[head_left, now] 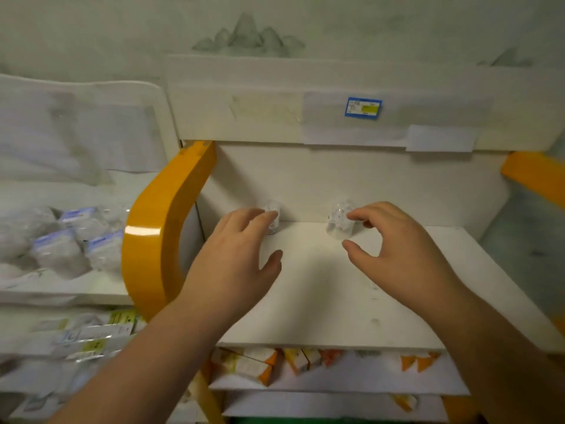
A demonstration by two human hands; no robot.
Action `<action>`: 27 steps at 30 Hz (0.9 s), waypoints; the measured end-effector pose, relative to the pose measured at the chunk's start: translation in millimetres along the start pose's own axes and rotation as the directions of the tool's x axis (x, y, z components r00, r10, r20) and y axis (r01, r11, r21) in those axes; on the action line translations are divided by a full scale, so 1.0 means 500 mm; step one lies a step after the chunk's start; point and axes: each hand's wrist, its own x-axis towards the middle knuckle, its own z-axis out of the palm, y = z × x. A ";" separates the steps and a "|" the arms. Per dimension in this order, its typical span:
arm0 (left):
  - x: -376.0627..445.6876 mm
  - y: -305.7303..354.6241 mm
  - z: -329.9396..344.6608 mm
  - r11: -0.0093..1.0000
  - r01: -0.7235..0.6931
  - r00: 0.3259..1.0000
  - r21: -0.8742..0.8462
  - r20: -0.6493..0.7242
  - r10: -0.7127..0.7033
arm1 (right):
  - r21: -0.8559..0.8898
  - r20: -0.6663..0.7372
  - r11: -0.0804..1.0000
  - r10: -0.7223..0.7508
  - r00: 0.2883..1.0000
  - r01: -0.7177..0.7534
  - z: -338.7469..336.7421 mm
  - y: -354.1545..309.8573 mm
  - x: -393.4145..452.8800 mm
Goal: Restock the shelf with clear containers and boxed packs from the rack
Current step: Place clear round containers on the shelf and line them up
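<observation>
Two small clear containers, speckled inside, stand at the back of the white shelf (321, 301). The left hand (235, 255) touches the left container (272, 220) with straight fingers; the right hand (394, 249), its grip half-curled, holds nothing beside the right container (337, 220).

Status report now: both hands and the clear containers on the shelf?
Left hand open, fingertips touching left clear container. Right hand open beside right clear container. Nothing in the way.

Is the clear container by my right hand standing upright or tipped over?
Upright: the clear container stands on the shelf, near its back.

Dim, soft, blurred, edge-warped.
</observation>
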 end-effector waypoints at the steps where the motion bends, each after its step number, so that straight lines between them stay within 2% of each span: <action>1: -0.020 0.006 -0.019 1.000 0.003 1.000 0.006 -0.021 -0.003 | 0.003 -0.008 1.000 -0.022 1.000 0.022 -0.007 -0.011 -0.014; 5: -0.117 0.009 -0.098 0.998 0.057 0.995 0.039 -0.087 -0.053 | 0.068 0.014 0.992 -0.106 0.994 0.105 -0.013 -0.062 -0.071; 9: -0.227 -0.023 -0.185 0.977 0.191 0.974 0.091 -0.144 -0.177 | 0.149 0.081 0.968 -0.214 0.973 0.201 0.014 -0.144 -0.117; 16: -0.399 -0.118 -0.332 0.882 0.433 0.895 0.186 -0.202 -0.397 | 0.317 0.112 0.884 -0.394 0.912 0.343 0.092 -0.364 -0.137; 22: -0.487 -0.261 -0.415 0.838 0.510 0.853 0.197 -0.247 -0.461 | 0.373 0.137 0.833 -0.484 0.864 0.408 0.204 -0.552 -0.124; 27: -0.539 -0.437 -0.496 0.810 0.546 0.830 0.214 -0.271 -0.488 | 0.337 0.124 0.827 -0.513 0.850 0.450 0.312 -0.715 -0.082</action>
